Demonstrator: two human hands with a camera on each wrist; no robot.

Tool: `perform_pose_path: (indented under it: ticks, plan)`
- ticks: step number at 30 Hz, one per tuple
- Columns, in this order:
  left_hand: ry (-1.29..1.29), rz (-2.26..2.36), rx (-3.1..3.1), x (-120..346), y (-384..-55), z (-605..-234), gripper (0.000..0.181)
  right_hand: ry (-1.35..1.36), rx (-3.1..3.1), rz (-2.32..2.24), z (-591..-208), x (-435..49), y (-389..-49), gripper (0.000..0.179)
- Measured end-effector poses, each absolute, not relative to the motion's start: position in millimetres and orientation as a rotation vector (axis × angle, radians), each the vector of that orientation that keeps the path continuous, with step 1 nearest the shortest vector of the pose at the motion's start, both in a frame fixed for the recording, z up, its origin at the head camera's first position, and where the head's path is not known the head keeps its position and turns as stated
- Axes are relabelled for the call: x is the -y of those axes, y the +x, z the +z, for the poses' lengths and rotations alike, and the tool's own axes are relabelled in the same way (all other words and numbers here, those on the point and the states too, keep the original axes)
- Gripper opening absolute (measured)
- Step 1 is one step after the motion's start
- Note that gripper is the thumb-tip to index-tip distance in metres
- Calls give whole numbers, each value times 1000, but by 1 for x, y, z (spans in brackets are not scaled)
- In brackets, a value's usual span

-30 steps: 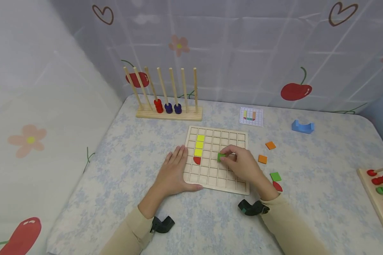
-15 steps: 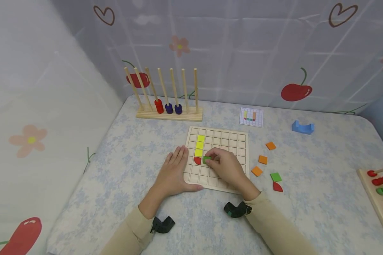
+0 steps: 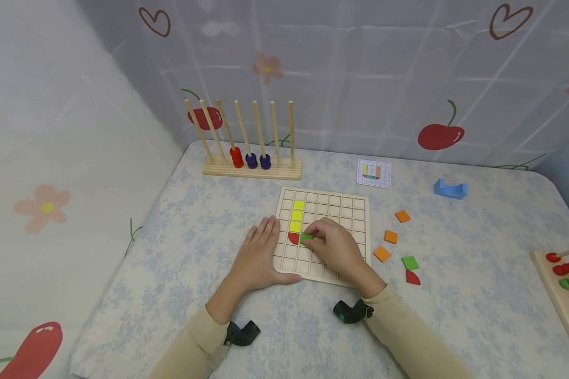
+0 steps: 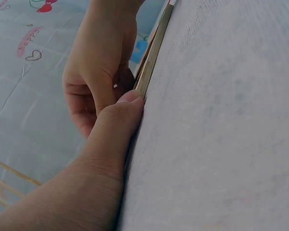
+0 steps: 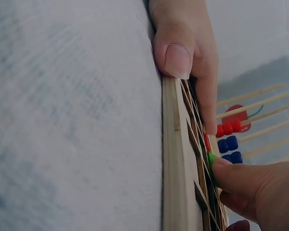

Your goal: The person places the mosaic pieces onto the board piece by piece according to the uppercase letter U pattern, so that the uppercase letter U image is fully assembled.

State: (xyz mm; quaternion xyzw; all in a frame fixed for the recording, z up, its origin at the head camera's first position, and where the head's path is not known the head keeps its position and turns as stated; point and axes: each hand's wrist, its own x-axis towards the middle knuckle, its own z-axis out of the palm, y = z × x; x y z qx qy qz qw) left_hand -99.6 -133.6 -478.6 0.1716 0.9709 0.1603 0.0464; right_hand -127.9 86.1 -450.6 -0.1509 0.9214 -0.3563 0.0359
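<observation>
A wooden grid board (image 3: 334,201) lies on the table. My left hand (image 3: 257,260) rests flat against its left side, fingers straight, with the thumb along the near edge. Thumb and index finger of my right hand (image 3: 337,246) pinch a green square tile (image 3: 305,238), now down in a cell right of a red quarter-round tile (image 3: 293,239). Yellow square tiles (image 3: 295,215) fill a column above the red one. In the right wrist view, the green tile (image 5: 211,162) shows under the right thumb; the right hand hides part of the board.
Orange tiles (image 3: 391,237), a green tile (image 3: 410,262) and a red quarter-round tile (image 3: 413,277) lie right of the board. Behind stand a pattern card (image 3: 374,174), a blue block (image 3: 450,189) and a peg rack (image 3: 251,171) with beads. Another bead rack (image 3: 557,300) sits far right.
My right hand has moved left over the board with the green tile, which has gone down from tilted to flat beside the red tile. My left hand has stayed put.
</observation>
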Motion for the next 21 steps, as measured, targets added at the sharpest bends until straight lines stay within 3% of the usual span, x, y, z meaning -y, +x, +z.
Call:
perform_pose_path:
  ticks: [8,21]
  plan:
    - [522,465,-2961,132,-100,-479,141,-568,-2797,-1044,-448,-91,-126,5]
    - [514,481,-2970,132,-98,-476,141,-593,-2789,-1124,-431,-132,-116,18]
